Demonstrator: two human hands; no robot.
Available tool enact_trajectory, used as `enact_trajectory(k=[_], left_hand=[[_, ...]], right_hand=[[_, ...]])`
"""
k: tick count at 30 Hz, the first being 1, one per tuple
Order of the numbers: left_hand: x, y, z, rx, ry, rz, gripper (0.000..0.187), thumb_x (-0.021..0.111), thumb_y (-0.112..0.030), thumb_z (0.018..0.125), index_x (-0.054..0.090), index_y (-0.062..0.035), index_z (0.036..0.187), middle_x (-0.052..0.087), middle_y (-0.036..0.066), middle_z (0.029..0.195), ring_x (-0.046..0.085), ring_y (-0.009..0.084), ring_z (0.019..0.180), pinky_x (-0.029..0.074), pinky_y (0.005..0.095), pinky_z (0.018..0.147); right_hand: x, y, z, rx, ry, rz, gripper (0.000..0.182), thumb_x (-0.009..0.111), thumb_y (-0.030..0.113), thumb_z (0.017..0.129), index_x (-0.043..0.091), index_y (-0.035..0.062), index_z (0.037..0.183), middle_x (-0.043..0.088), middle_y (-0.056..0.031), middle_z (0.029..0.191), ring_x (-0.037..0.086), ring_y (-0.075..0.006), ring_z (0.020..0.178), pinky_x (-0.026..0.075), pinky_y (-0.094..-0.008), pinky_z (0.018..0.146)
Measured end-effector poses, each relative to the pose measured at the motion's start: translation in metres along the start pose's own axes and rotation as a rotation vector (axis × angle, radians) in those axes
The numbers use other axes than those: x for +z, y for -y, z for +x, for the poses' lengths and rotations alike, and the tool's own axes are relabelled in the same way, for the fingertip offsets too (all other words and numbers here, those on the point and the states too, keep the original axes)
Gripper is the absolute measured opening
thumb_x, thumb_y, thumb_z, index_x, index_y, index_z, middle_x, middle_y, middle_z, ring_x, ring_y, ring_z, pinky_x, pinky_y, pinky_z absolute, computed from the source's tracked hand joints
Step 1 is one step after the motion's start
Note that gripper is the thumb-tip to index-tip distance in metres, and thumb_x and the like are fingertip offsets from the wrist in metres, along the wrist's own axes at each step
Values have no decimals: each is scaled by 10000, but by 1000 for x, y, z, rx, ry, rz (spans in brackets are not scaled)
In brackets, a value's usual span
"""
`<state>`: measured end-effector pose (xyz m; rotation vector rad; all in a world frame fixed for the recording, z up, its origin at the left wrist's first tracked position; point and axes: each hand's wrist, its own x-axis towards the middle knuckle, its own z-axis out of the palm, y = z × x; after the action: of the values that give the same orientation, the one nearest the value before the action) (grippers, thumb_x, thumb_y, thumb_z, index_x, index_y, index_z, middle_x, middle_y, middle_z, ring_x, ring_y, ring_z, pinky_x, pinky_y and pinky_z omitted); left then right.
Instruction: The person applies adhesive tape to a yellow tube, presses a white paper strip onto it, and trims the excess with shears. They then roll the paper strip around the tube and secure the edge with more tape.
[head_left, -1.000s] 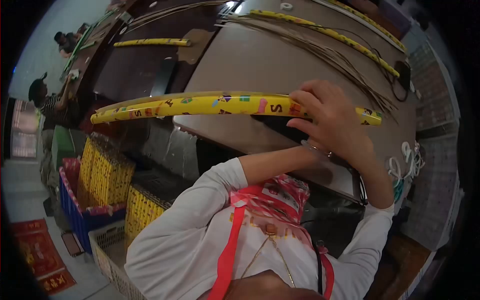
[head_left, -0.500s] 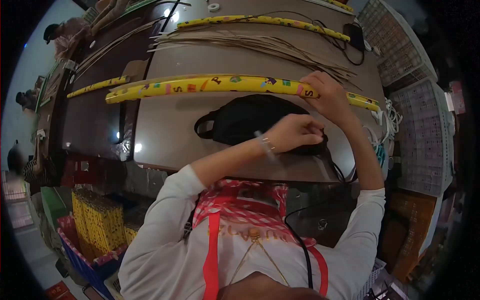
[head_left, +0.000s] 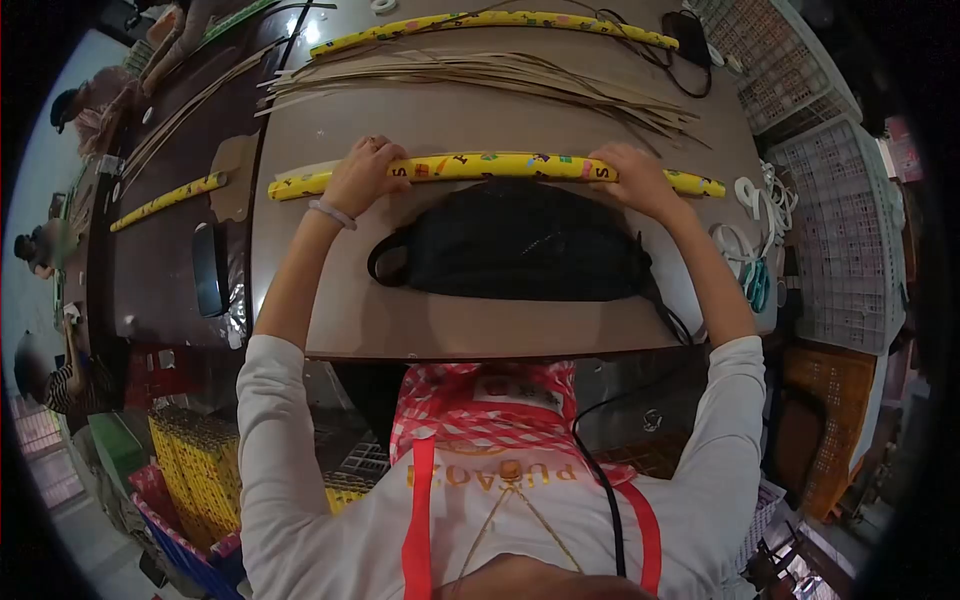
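A long yellow roll of patterned wrapping paper (head_left: 490, 168) lies crosswise on the table in front of me. My left hand (head_left: 366, 182) is wrapped around it toward its left end, and my right hand (head_left: 636, 180) grips it toward the right end. Both ends of the roll stick out past my hands. Directly on the near side, between my forearms, is a black bag (head_left: 520, 245) with a loop handle on its left. The undersides of my fingers are partly hidden by the roll.
Thin brown strips (head_left: 480, 75) lie beyond the roll, with another yellow roll (head_left: 500, 22) farther back. White tape rolls and teal-handled scissors (head_left: 757, 285) sit at the right. White plastic crates (head_left: 835, 220) stand beside the table. Other people sit at far left.
My left hand has moved left and up from above the bag and now grips the roll's left part. My right hand stays on the roll, whose left end has shifted right.
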<state>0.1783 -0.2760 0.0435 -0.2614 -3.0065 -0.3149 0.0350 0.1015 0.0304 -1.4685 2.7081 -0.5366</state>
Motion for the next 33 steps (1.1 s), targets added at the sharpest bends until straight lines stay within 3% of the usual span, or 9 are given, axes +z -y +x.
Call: enact_trajectory(k=[4, 8, 10, 15, 17, 25, 29, 31, 33], left_hand=[[-4, -16, -3, -182, 62, -100, 380, 693, -244, 711, 542, -97, 1027, 557, 85, 1034, 553, 279, 928, 446, 378, 804], [21, 0, -11, 13, -53, 4, 397, 692, -242, 725, 524, -72, 1042, 553, 104, 1021, 542, 310, 942, 448, 392, 792], [21, 0, -12, 26, -31, 17, 384, 689, -225, 729, 525, -72, 1041, 546, 111, 1027, 539, 314, 946, 447, 394, 795], [10, -10, -11, 33, -21, -86, 349, 700, -134, 708, 509, -76, 995, 545, 135, 1000, 542, 360, 881, 440, 417, 753], [8, -18, -11, -4, 9, -89, 354, 703, -133, 697, 504, -79, 986, 552, 134, 972, 544, 350, 892, 445, 412, 749], [13, -16, -26, -45, -17, -94, 388, 715, -120, 680, 453, -105, 965, 599, 107, 877, 588, 339, 804, 459, 417, 636], [6, -28, -26, -114, 54, -46, 401, 656, -169, 760, 505, -108, 1126, 572, 125, 1037, 581, 335, 882, 469, 418, 695], [10, -23, -28, -28, 22, 2, 450, 672, -157, 717, 538, -138, 1147, 572, 113, 1025, 594, 318, 863, 491, 398, 687], [9, -24, -30, 3, -5, -47, 367, 653, -175, 739, 570, -121, 1093, 568, 114, 1048, 594, 316, 874, 491, 402, 699]], right_hand=[[-3, 9, 1, 45, -62, 0, 410, 699, 242, 726, 571, 108, 1092, 550, -88, 1082, 514, -274, 1020, 397, -400, 879], [-17, 31, 4, -101, -187, -234, 431, 665, 281, 757, 553, 106, 1134, 555, -96, 1094, 516, -292, 1032, 410, -396, 854], [-6, 31, -1, 14, 21, -67, 440, 641, 304, 780, 531, 109, 1158, 542, -106, 1118, 512, -295, 1032, 406, -393, 862], [0, 31, -7, 159, 56, -128, 380, 596, 288, 824, 515, 65, 1121, 540, -101, 1108, 501, -295, 1044, 383, -392, 899], [10, 23, -8, 54, -32, -95, 332, 632, 241, 793, 512, 44, 1032, 541, -124, 1057, 515, -309, 1013, 408, -403, 860], [24, 24, -14, 135, -102, -43, 328, 689, 201, 726, 509, 50, 955, 529, -118, 991, 525, -314, 964, 429, -399, 806], [15, 26, -14, 127, -85, 36, 336, 683, 213, 738, 524, 46, 983, 530, -107, 1029, 512, -313, 993, 420, -398, 833], [11, 25, -22, 146, -48, 77, 353, 677, 215, 745, 529, 44, 1016, 532, -102, 1063, 507, -314, 1009, 416, -398, 847], [5, 15, -33, 41, -252, 137, 388, 641, 236, 779, 525, 49, 1099, 525, -93, 1140, 499, -316, 1035, 407, -394, 876]])
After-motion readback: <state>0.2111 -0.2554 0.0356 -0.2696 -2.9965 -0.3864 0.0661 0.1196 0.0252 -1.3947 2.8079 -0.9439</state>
